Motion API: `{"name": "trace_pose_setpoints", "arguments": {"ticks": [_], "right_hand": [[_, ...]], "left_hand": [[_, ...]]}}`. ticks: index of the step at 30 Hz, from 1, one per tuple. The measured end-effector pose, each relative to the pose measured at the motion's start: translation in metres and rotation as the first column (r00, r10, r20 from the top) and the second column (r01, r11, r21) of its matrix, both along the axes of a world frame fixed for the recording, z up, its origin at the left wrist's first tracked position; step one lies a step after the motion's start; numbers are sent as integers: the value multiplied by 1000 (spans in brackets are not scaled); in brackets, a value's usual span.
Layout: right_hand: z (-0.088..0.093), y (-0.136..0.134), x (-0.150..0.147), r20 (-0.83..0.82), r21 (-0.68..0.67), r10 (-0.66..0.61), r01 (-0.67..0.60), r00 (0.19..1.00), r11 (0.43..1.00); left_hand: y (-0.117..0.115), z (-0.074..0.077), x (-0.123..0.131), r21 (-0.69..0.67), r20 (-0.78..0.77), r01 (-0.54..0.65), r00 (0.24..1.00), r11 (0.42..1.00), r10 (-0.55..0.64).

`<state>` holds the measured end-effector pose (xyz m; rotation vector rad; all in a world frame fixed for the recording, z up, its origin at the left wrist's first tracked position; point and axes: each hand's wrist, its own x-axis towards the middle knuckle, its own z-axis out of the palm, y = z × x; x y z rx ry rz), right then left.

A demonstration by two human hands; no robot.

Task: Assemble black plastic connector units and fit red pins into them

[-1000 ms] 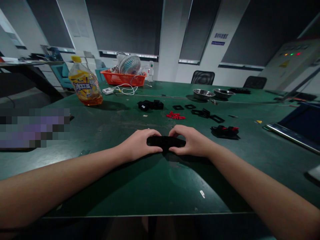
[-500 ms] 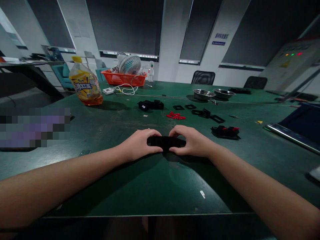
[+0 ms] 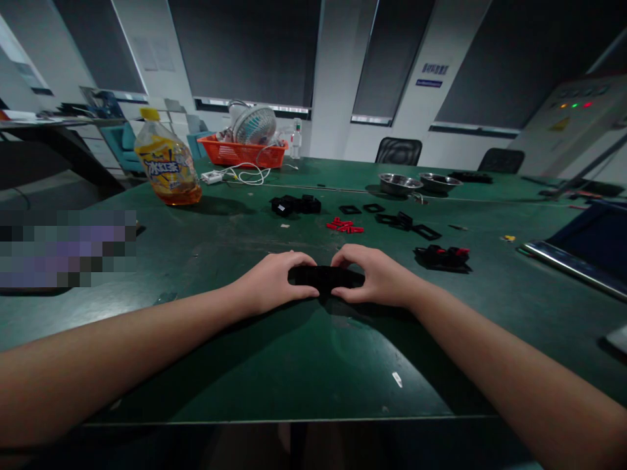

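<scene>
Between my two hands a black plastic part (image 3: 325,279) rests low over the green table (image 3: 274,365); its details are lost in the dark. My left hand (image 3: 277,282) grips its left end, thumb on the near side and fingers on the far side. The other end is held the same way by my right hand (image 3: 375,277). Beyond them lie small red pieces (image 3: 344,226), black rectangular frames (image 3: 426,232) and a cluster of black blocks (image 3: 296,205). To the right of my right hand sits a black assembly with red bits (image 3: 442,256).
A tea bottle (image 3: 168,163) stands at the left, behind a blurred-out object (image 3: 63,251). An orange basket (image 3: 240,153) with a fan and a white cable (image 3: 249,173) are at the back. Two metal bowls (image 3: 400,185) stand far right, and a dark blue object (image 3: 588,241) lies nearer.
</scene>
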<state>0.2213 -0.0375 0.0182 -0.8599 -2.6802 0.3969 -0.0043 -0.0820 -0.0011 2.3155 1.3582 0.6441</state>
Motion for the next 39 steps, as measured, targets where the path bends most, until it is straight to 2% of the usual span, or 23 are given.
{"name": "trace_pose_setpoints", "arguments": {"ticks": [39], "right_hand": [[2, -1, -1, 18, 0, 17, -17, 1000, 1000]], "left_hand": [[1, -1, -1, -10, 4, -6, 1000, 1000, 6]]}}
